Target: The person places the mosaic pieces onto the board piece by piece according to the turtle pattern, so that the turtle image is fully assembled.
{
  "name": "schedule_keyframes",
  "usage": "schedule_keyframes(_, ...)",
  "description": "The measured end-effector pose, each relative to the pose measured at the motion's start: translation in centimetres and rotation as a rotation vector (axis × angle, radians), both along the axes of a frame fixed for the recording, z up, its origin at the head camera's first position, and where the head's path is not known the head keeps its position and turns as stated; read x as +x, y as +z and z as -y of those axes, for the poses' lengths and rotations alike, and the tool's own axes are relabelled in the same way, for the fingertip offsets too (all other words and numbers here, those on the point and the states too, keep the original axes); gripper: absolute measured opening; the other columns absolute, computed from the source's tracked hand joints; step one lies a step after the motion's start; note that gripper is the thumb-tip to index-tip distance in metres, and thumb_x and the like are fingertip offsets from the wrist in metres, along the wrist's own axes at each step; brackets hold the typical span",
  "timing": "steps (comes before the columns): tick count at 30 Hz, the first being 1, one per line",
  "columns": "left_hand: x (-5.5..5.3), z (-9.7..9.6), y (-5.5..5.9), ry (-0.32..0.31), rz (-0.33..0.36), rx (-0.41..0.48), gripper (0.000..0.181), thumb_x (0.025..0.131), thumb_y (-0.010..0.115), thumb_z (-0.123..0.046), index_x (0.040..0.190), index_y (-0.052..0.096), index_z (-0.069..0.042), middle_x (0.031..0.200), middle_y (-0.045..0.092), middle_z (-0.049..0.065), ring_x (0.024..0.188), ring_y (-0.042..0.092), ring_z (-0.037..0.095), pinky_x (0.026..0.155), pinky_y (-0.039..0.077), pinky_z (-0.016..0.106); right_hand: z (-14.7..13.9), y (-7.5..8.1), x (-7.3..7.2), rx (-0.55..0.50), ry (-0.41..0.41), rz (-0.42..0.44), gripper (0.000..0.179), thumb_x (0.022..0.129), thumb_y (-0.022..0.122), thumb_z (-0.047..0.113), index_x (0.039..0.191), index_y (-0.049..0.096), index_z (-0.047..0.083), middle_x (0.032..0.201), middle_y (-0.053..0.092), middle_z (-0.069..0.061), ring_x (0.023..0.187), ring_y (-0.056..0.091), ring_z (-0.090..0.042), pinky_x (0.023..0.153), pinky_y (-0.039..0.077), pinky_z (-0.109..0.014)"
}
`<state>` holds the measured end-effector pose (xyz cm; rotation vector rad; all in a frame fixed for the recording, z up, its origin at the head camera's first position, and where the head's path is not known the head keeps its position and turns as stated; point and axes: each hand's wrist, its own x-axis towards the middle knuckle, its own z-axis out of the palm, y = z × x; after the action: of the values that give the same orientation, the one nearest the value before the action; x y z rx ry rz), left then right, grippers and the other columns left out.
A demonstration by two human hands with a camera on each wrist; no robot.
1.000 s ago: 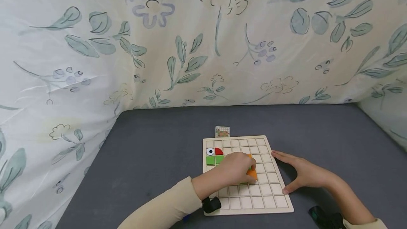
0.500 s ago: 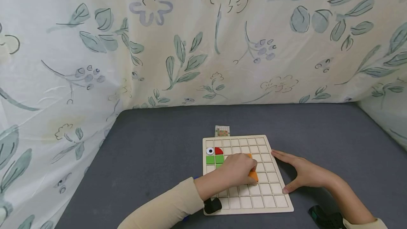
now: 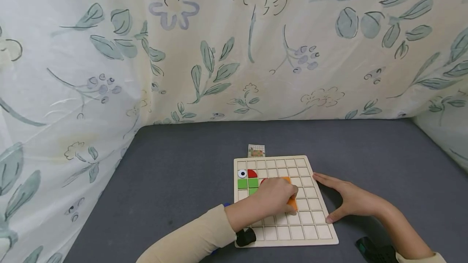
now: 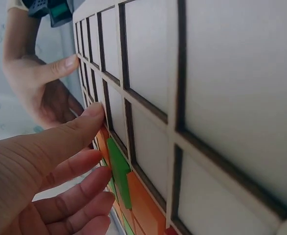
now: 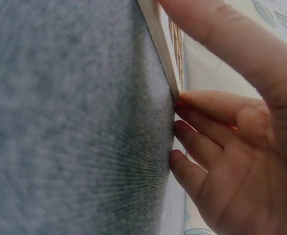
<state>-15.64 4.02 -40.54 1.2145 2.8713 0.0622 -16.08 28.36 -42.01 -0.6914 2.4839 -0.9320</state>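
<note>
In the head view my left hand [image 3: 274, 195] is over the middle of a pale wooden grid board [image 3: 278, 233]. Its thumb and index finger pinch an orange tile [image 3: 293, 203] at the board's surface. Seen from the left wrist, the thumb lies near the orange tile [image 4: 104, 137], beside a raised green tile [image 4: 119, 171] and another orange tile [image 4: 144, 203]. My right hand [image 3: 352, 198] touches the board's right edge with thumb and fingertips, fingers extended. Under the left hand, part of the pattern is hidden.
At the board's upper left sit an eye tile [image 3: 242, 173], a red rounded tile [image 3: 252, 173] and green tiles [image 3: 242, 184]. A small picture card [image 3: 256, 151] lies behind the board. Blue bits show beside the left sleeve. A patterned curtain [image 3: 219, 52] hangs behind the grey table [image 3: 175, 173].
My left hand has shifted slightly right with the orange tile, uncovering more green and a bit of red on the board. The right hand stays at the board's edge.
</note>
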Motion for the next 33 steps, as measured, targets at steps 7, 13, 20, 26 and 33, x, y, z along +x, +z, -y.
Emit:
schedule_keyframes(7,0.2,0.2,0.1,-0.005,0.004,0.021,0.027,0.073,0.074,-0.048,0.075,0.062,-0.024,0.059,0.046,-0.013,0.054,0.042,0.001,0.042,0.031,0.019,0.1,0.1,0.1,-0.001,0.015,-0.009,0.112,0.059,0.082,0.044,0.145,0.024,0.004,0.146,0.022,-0.028,0.129,0.02,-0.054,0.09,0.028,-0.067)
schedule_keyframes(13,0.3,0.9,1.1,-0.019,0.081,0.031,0.015,0.079,0.069,-0.042,0.083,0.067,-0.028,0.06,0.05,-0.016,0.054,0.043,-0.002,0.041,0.032,0.018,0.2,0.1,0.2,0.003,0.007,0.002,0.112,0.058,0.082,0.044,0.145,0.025,0.002,0.146,0.022,-0.028,0.13,0.019,-0.053,0.09,0.028,-0.067)
schedule_keyframes(20,0.6,2.8,3.2,-0.033,0.307,0.109,0.013,0.082,0.069,-0.037,0.091,0.07,-0.027,0.077,0.061,-0.016,0.065,0.05,-0.004,0.046,0.037,0.016,0.0,0.1,0.1,0.007,0.013,0.004,0.111,0.059,0.083,0.04,0.145,0.024,0.001,0.146,0.022,-0.03,0.129,0.019,-0.055,0.089,0.028,-0.068)
schedule_keyframes(26,0.4,5.2,4.6,-0.052,0.39,0.155,0.015,0.084,0.065,-0.035,0.096,0.069,-0.026,0.085,0.064,-0.014,0.066,0.052,-0.006,0.053,0.04,0.015,0.0,0.0,0.0,0.021,0.009,0.002,0.111,0.059,0.083,0.039,0.145,0.024,0.002,0.146,0.022,-0.028,0.129,0.021,-0.054,0.089,0.029,-0.066)
schedule_keyframes(33,0.3,8.7,5.6,0.015,0.431,0.167,0.017,0.086,0.064,-0.033,0.1,0.069,-0.025,0.089,0.063,-0.014,0.075,0.055,0.0,0.059,0.042,0.018,0.2,0.1,0.0,0.016,0.007,-0.004,0.113,0.058,0.082,0.044,0.145,0.024,0.001,0.146,0.022,-0.029,0.129,0.021,-0.053,0.089,0.029,-0.066)
